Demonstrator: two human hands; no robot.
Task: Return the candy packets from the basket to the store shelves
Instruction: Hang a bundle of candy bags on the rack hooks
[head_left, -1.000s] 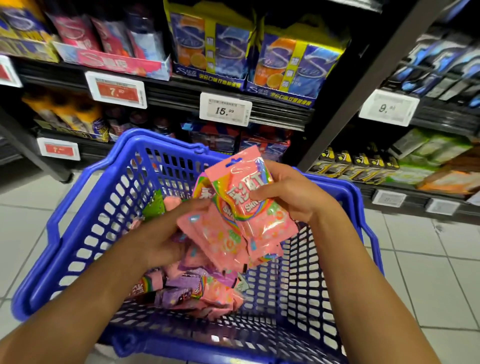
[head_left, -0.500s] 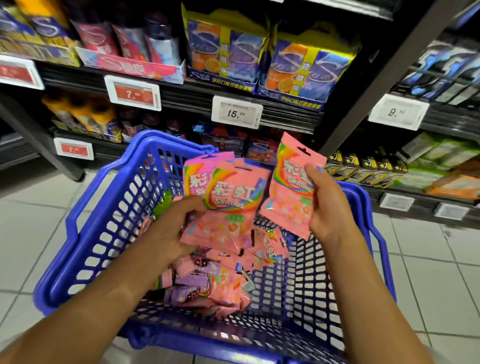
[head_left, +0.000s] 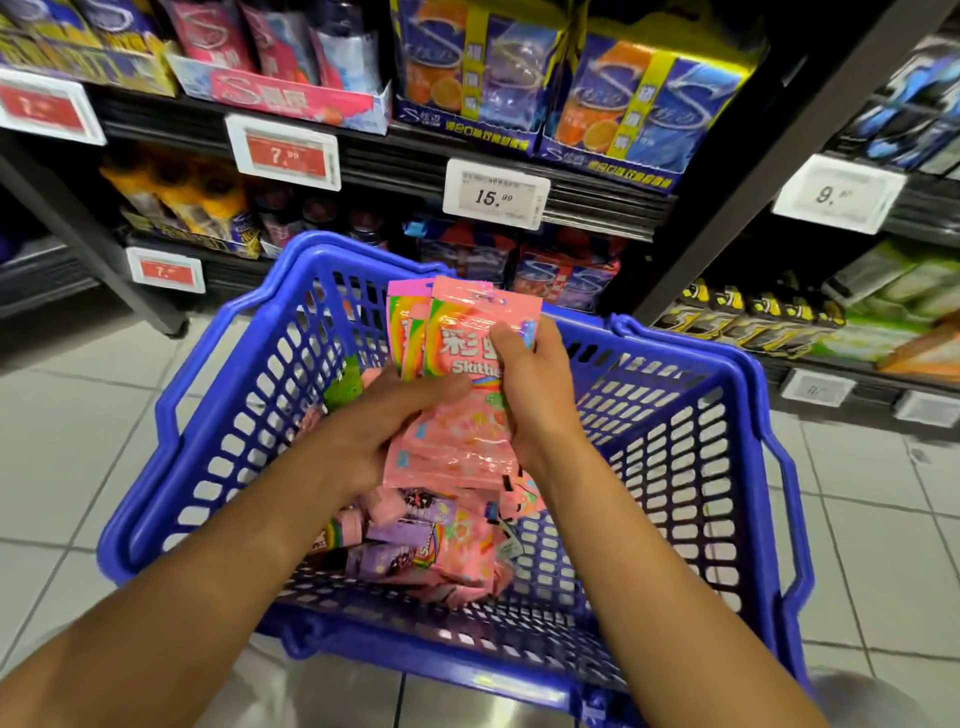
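A stack of pink Skittles packets stands upright over the blue plastic basket. My left hand grips the stack from the left, its thumb across the front packet. My right hand grips the same stack from the right, fingers curled over its upper edge. Several more pink and purple candy packets lie loose on the basket floor below the hands. A green packet leans against the basket's far left wall.
Dark store shelves rise just beyond the basket, stocked with candy boxes and bags, with price tags along their edges. A slanted shelf post stands at the right. Pale floor tiles lie on both sides of the basket.
The right hand has brought its separate packet back against the packets in the left hand, so both hands now hold one stack. The view has shifted slightly towards the shelves.
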